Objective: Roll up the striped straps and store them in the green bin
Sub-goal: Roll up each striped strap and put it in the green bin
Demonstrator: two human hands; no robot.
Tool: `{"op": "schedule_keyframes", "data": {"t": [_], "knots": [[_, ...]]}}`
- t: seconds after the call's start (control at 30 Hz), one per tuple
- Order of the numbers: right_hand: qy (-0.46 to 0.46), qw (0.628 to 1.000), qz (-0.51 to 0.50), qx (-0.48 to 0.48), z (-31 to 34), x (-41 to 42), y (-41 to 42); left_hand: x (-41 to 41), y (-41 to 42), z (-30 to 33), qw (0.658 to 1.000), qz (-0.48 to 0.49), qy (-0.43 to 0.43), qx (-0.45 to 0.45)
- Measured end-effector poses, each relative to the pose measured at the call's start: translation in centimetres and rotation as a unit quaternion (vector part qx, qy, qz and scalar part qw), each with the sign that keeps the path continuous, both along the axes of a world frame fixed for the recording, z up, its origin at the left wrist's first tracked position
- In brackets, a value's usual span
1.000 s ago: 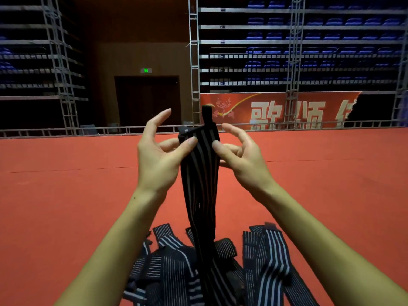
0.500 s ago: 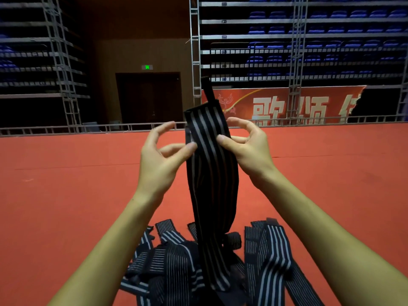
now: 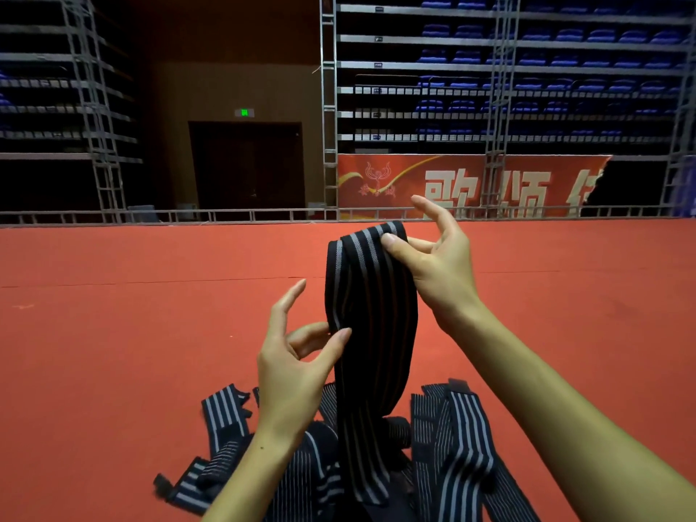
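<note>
Strap [image 3: 371, 314] hangs above the pile [image 3: 444, 457]; right hand [image 3: 437, 265] pinches its top fold, left hand [image 3: 297, 363] pinches its edge lower down.

Red carpet floor [image 3: 113, 352]; red banner [image 3: 470, 182]; blue seats [image 3: 527, 62]; dark doorway [image 3: 246, 163].

I see the held strap [image 3: 371, 314] is black with grey lengthwise stripes (some look brownish in the shade). The strap pile [image 3: 448, 454] at 6 o'clock is navy-black with white stripes. The floor [image 3: 132, 333] is orange-red; the banner [image 3: 470, 186] at 1 o'clock is red with pale characters.
</note>
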State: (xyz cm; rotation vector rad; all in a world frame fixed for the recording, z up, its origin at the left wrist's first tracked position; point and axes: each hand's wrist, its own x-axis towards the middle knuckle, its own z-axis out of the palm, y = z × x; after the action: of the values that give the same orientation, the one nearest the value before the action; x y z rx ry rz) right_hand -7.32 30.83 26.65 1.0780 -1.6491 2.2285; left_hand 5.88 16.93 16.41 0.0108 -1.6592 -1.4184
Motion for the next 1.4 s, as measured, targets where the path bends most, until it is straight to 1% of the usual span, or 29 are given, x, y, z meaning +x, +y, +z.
{"op": "schedule_keyframes", "data": {"t": [0.13,0.2,0.27,0.43,0.57,0.67,0.73,0.83,0.9,0.97,1.03,1.13,1.2,1.27,1.33,1.4], "knots": [[-0.004,1.000,0.005,-0.003,-0.7,0.7,-0.2,-0.6,-0.2,1.7,0.997,0.055,0.034,-0.031],[-0.013,1.000,0.003,-0.006,-1.1,0.8,-0.3,-0.8,-0.4,2.4,0.998,0.043,0.041,-0.027],[-0.042,0.999,0.006,-0.020,-1.4,0.9,-0.7,-0.8,-0.2,2.8,0.999,0.030,0.041,-0.018],[-0.094,0.994,0.044,-0.037,-2.0,1.8,-1.6,-0.5,0.5,3.6,0.999,0.005,0.045,0.020],[-0.104,0.993,0.048,-0.026,-2.0,2.5,-1.5,-0.4,0.7,4.2,0.999,-0.005,0.033,0.019],[-0.086,0.995,0.045,-0.007,-2.1,2.6,-1.0,-0.1,1.1,4.7,0.999,-0.031,0.022,0.020],[-0.070,0.995,0.058,0.035,-2.8,2.6,-0.3,0.3,0.9,5.0,0.998,-0.045,0.022,0.023],[-0.048,0.989,0.105,0.098,-4.9,3.4,1.2,0.7,-0.3,5.2,0.998,-0.062,0.020,0.024],[-0.004,0.987,0.111,0.112,-5.9,4.0,1.8,0.8,-0.9,5.3,0.995,-0.091,0.015,0.036],[0.044,0.989,0.093,0.107,-6.1,4.2,1.7,0.9,-1.1,5.4,0.994,-0.104,0.008,0.041],[0.071,0.990,0.073,0.093,-6.0,4.2,1.4,1.0,-1.1,5.3,0.997,-0.081,0.005,0.017],[0.096,0.992,0.036,0.071,-5.7,4.7,0.9,1.9,-1.0,4.5,0.999,-0.014,-0.007,-0.048],[0.099,0.994,0.015,0.052,-5.9,5.0,0.5,2.4,-0.6,3.9,0.997,0.008,-0.022,-0.068],[0.090,0.994,0.026,0.048,-6.1,5.0,-0.1,2.8,-0.6,3.7,0.996,0.022,-0.021,-0.080],[0.062,0.992,0.083,0.070,-6.5,4.7,-0.1,3.3,-1.1,4.2,0.998,0.002,-0.015,-0.065],[0.030,0.982,0.154,0.101,-7.2,4.6,0.3,3.6,-1.9,4.9,0.999,-0.034,-0.020,-0.031]]}}
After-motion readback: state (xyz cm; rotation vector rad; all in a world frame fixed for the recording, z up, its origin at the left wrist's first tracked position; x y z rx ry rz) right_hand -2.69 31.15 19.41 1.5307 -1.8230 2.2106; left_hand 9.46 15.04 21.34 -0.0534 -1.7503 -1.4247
